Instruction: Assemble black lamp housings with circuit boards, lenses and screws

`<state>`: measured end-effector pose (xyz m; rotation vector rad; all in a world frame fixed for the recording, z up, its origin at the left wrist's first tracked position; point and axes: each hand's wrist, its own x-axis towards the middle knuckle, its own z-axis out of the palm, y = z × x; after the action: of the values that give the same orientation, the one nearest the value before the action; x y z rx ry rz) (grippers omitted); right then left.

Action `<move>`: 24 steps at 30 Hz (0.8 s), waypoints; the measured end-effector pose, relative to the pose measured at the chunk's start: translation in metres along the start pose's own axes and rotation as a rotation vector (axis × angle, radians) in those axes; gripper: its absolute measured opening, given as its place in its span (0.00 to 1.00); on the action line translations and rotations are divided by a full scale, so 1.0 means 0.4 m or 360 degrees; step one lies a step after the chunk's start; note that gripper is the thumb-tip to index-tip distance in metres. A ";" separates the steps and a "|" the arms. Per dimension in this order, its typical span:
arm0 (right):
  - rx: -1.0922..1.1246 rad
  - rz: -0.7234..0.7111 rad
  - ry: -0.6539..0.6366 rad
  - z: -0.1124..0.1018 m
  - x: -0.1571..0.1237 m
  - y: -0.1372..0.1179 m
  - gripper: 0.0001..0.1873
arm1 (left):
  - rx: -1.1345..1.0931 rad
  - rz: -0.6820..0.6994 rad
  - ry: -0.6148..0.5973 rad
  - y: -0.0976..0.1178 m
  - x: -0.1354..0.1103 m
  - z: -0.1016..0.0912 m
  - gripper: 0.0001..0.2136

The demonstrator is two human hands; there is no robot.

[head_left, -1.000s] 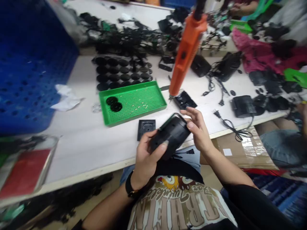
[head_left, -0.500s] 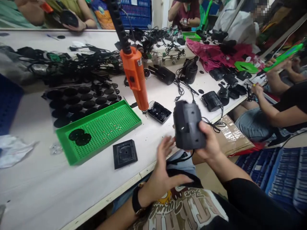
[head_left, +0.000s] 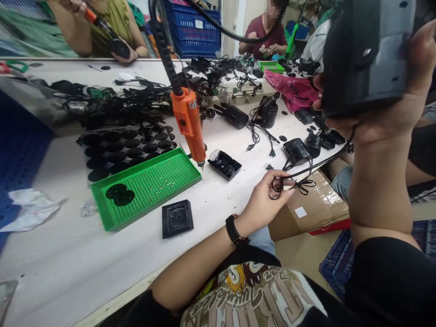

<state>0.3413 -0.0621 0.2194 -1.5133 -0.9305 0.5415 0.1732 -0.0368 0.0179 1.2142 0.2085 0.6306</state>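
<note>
My right hand [head_left: 384, 120] is raised at the upper right and grips a black plastic device housing [head_left: 366, 54] close to the camera, its top cut off by the frame. A thin black power cable [head_left: 293, 180] runs down from the housing to my left hand [head_left: 267, 195], whose fingers pinch a loop of it above the table. Beyond my left hand, an open black housing shell [head_left: 224, 164] lies on the table, and a square black plate [head_left: 177, 219] sits nearer the table edge. An orange electric screwdriver [head_left: 188, 125] hangs just above the shell, not touching my hands.
A green perforated tray [head_left: 146, 190] holds round black discs. Rows of similar discs [head_left: 126, 150] and tangled black cables [head_left: 119, 106] lie behind it. A blue crate [head_left: 20, 150] stands left, a cardboard box [head_left: 308, 211] sits below the table edge, and a co-worker [head_left: 264, 38] works across the table.
My right hand has lifted the black housing up and to the right, close to the camera. My left hand has gone from open and empty to pinching the cable.
</note>
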 end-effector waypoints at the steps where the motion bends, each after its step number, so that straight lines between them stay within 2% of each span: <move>1: 0.0031 -0.0107 -0.0019 -0.026 0.016 0.023 0.37 | 0.0250 0.0168 0.0032 0.008 0.018 0.002 0.14; 2: 0.0051 -0.0175 -0.0035 -0.051 0.030 0.055 0.32 | 0.0519 0.0287 0.0031 0.011 0.035 0.002 0.15; 3: -0.0039 -0.0113 0.0005 -0.074 0.042 0.097 0.29 | 0.0783 0.0340 0.0005 0.007 0.049 0.001 0.16; 4: -0.0216 0.0066 0.0064 -0.092 0.050 0.148 0.27 | 0.1045 0.0323 -0.0045 -0.002 0.061 -0.002 0.17; 6: -0.0386 0.0263 0.0089 -0.111 0.055 0.267 0.26 | 0.1492 0.0147 -0.0177 -0.035 0.074 -0.012 0.19; 9: -0.0665 0.0435 0.0119 -0.106 0.030 0.448 0.40 | 0.1843 -0.0063 -0.0360 -0.090 0.065 -0.026 0.17; 12: -0.0963 0.0502 0.0142 -0.092 -0.007 0.570 0.44 | 0.1947 -0.0078 -0.0476 -0.129 0.049 -0.028 0.18; 15: -0.1237 0.0483 0.0186 -0.089 -0.025 0.624 0.46 | 0.2076 -0.0046 -0.0497 -0.158 0.056 -0.016 0.28; 18: -0.1760 0.0246 0.0251 -0.088 -0.020 0.656 0.47 | 0.2130 -0.0011 -0.0537 -0.188 0.081 0.002 0.38; 21: -0.2085 -0.0028 0.0325 -0.094 -0.010 0.688 0.45 | 0.2176 0.0014 -0.0571 -0.202 0.086 0.017 0.38; 24: -0.2115 -0.0087 0.0399 -0.103 -0.010 0.703 0.46 | 0.2303 0.0075 -0.0612 -0.181 0.053 0.025 0.36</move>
<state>0.4401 -0.0788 -0.0466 -2.6145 -1.1800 -0.4550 0.2199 -0.0478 -0.0410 2.7003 0.3209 0.1904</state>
